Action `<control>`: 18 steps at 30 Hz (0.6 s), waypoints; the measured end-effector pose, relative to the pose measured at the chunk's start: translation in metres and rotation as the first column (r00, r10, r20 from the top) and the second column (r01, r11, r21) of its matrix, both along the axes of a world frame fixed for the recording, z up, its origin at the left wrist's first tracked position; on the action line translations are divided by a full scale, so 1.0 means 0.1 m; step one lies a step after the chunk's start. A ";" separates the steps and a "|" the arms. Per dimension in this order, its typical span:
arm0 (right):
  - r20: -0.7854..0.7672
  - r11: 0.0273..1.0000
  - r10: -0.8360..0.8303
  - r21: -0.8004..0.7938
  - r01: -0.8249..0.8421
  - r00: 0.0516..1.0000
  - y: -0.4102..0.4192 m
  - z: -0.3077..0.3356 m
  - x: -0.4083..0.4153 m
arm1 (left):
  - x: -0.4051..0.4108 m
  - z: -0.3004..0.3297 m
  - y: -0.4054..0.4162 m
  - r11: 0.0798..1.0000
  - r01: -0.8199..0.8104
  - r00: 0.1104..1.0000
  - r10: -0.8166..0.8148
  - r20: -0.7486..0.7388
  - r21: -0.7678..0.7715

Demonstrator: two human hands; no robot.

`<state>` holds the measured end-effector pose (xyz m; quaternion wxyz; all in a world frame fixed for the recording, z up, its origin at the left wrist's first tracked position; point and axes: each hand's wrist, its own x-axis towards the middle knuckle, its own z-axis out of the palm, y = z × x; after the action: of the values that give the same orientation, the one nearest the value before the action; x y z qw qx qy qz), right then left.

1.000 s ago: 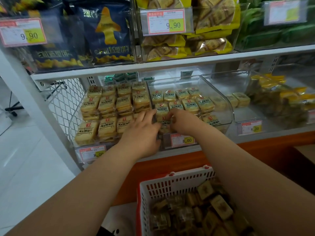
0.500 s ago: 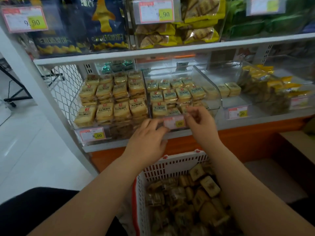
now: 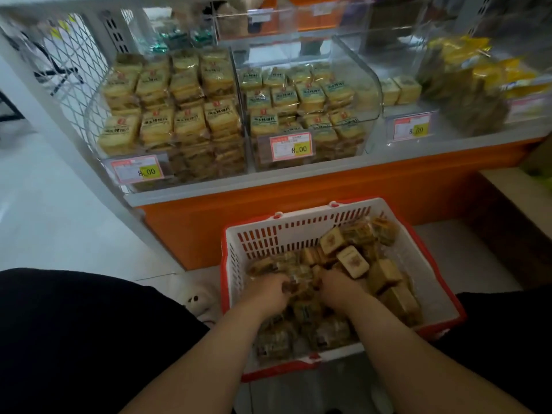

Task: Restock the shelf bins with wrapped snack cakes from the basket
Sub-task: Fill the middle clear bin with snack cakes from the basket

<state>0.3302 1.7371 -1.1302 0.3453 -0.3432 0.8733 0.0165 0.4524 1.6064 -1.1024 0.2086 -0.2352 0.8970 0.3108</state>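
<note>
Clear plastic bins line the shelf above the basket [image 3: 298, 227]. The left bin [image 3: 167, 115] is packed to its front wall with yellow wrapped cakes, the middle bin [image 3: 304, 103] holds green-labelled ones stacked nearly as high, and the bin right of it [image 3: 400, 88] has only two packs at its back. Each carries a price tag [image 3: 291, 147] reading 8.00 on its front. The red-and-white basket sits on the floor against the orange shelf base [image 3: 313, 198], heaped with brown snack cakes [image 3: 352, 261] in clear wrap. Both forearms reach down into the basket. The left hand [image 3: 264, 289] and right hand [image 3: 337, 286] lie side by side in the heap, fingers curled down around wrapped cakes; which ones each grips is hidden.
</note>
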 end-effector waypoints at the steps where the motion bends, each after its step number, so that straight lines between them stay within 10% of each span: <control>1: -0.059 1.000 0.012 0.025 -0.011 0.998 0.00 -0.05 0.04 | 0.00 -0.03 0.01 1.000 -0.005 1.000 0.005 0.012 0.004; 11: 0.068 0.987 -0.144 -0.068 0.148 0.987 0.02 -0.29 0.21 | -0.04 -0.14 -0.10 0.991 -0.113 0.994 0.113 0.010 0.071; 18: 0.540 0.845 -0.188 -0.337 0.416 0.821 -0.24 0.36 -0.19 | -0.18 0.28 -0.20 0.963 -0.090 0.991 0.112 -0.072 0.254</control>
<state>0.3108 1.7136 -1.0947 0.4647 -0.2581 0.7823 -0.3247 0.4344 1.5865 -1.0746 0.1817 -0.2388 0.8455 0.4416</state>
